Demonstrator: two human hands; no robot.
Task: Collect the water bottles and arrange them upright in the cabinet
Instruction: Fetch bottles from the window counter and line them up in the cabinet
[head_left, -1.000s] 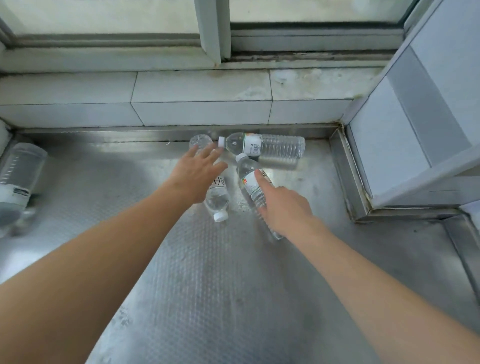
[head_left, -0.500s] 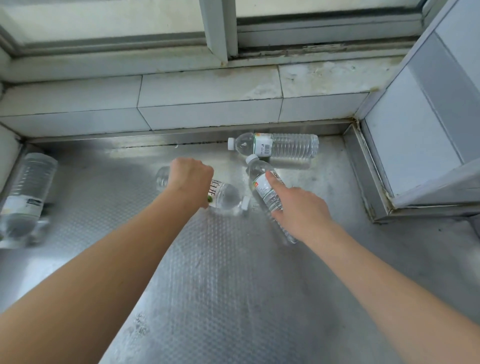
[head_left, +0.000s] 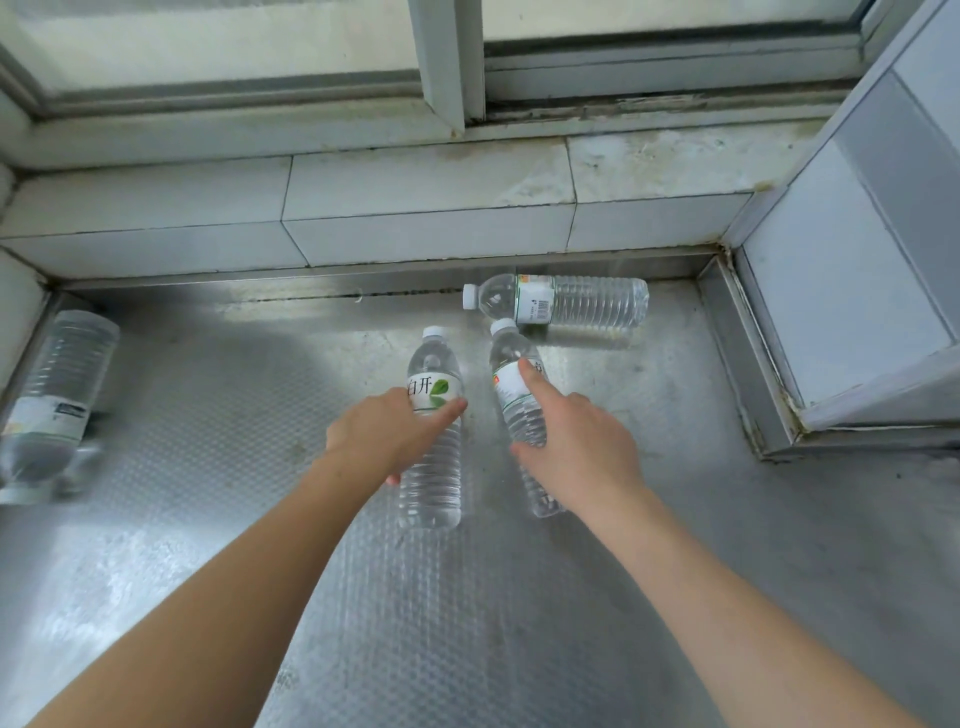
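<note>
Several clear water bottles with white caps are on the steel counter (head_left: 467, 623). My left hand (head_left: 387, 436) grips one with a green-leaf label (head_left: 434, 441) around its middle, cap pointing away from me. My right hand (head_left: 576, 452) holds a second bottle (head_left: 511, 389), index finger stretched along its label; it leans with its cap away from me. A third bottle (head_left: 566, 301) lies on its side by the back wall, cap to the left. A fourth bottle (head_left: 54, 395) lies at the far left edge, blurred.
A tiled ledge (head_left: 363, 208) and a window frame (head_left: 447, 67) close off the back. A grey-white box-like unit (head_left: 852, 291) stands on the right beside a raised steel rim (head_left: 748, 364).
My left hand has turned its bottle from lying sideways to pointing cap away from me. My right hand keeps its hold on the other bottle. The view has tilted down slightly.
</note>
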